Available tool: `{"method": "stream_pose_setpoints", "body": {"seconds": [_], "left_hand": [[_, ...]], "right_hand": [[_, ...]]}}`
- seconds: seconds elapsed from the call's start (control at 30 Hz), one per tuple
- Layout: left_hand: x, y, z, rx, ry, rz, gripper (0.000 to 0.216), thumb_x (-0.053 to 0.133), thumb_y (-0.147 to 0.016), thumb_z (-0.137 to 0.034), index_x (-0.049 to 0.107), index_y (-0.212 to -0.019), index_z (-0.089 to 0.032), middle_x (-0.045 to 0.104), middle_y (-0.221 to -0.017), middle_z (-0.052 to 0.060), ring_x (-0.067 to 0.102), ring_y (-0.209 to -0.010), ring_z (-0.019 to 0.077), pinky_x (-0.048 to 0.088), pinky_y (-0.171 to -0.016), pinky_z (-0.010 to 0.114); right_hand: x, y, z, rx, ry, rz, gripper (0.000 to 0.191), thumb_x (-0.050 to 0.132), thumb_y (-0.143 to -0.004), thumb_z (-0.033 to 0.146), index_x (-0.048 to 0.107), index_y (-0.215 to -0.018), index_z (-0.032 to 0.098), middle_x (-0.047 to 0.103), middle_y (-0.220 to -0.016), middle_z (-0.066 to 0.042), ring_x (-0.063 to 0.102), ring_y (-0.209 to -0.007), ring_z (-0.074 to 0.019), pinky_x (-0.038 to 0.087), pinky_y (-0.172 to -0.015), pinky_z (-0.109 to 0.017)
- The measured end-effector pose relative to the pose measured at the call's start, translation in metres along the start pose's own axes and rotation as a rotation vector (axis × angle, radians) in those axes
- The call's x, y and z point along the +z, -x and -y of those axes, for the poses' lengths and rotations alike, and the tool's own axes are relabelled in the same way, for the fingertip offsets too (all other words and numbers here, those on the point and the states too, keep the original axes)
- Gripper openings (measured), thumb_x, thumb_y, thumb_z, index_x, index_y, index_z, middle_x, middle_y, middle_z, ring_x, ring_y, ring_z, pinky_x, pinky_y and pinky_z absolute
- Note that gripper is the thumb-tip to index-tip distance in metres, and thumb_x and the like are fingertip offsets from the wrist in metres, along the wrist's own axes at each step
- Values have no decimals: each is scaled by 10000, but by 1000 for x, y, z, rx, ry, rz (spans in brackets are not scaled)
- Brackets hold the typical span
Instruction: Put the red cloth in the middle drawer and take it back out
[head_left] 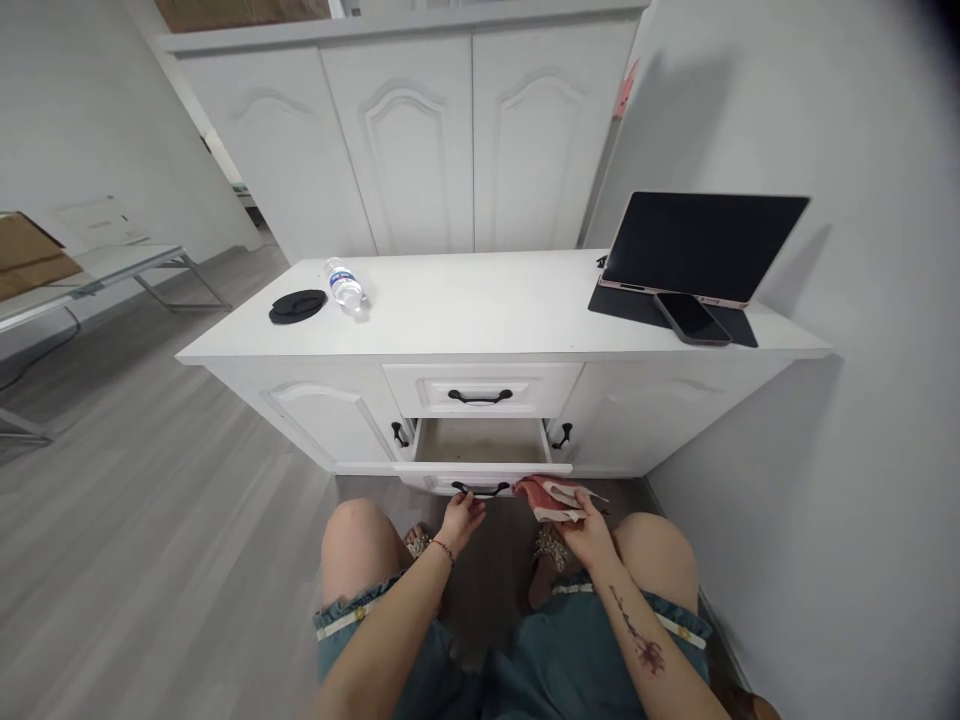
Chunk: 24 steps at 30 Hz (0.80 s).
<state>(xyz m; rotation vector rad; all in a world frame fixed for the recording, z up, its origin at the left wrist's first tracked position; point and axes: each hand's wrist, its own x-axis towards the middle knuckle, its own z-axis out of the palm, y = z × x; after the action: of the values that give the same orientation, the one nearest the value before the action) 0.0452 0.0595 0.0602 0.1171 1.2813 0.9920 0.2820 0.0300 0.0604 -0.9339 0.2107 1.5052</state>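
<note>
My left hand is at the black handle of the lower drawer, its fingers curled on the handle's left end. That drawer is pulled partway out, and its visible inside is bare with a few small specks. My right hand grips a folded red and white cloth between thumb and fingers, just right of the handle and close to the drawer front. Above, the upper drawer is closed.
On the white cabinet top lie a clear plastic bottle and a flat black object at left. A tablet stands at right, with a phone before it. Cabinet doors flank the drawers; my knees are close below.
</note>
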Motion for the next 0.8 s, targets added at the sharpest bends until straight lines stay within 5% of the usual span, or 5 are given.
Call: {"method": "stream_pose_setpoints", "body": {"seconds": [0.33,0.63,0.8], "left_hand": [[24,-29,-14,-19,66,-64,131,535,-856,-157,466,-756,-206,574,-787,7,594,-616,116,495,-711,328],[47,-56,-34,-10,47,-104,107,526,-857,-183,455,-784,-215,597,-896,36,620,-766,155,471,-741,359],[59,-68,-46,-28,51,-113,114,471,-894,-200,430,-791,-228,568,-845,10,583,-694,136,477,-748,397]], "right_hand": [[-16,-10,-15,-115,63,-50,76,592,-738,154,638,-782,195,735,-732,-3,693,-703,-200,579,-694,-382],[-16,-12,-35,-110,108,-33,166,683,-685,185,610,-832,211,719,-702,64,682,-670,-155,557,-638,-293],[-9,-12,-36,-114,93,-57,188,695,-673,183,600,-831,223,721,-727,65,683,-666,-157,551,-621,-284]]}}
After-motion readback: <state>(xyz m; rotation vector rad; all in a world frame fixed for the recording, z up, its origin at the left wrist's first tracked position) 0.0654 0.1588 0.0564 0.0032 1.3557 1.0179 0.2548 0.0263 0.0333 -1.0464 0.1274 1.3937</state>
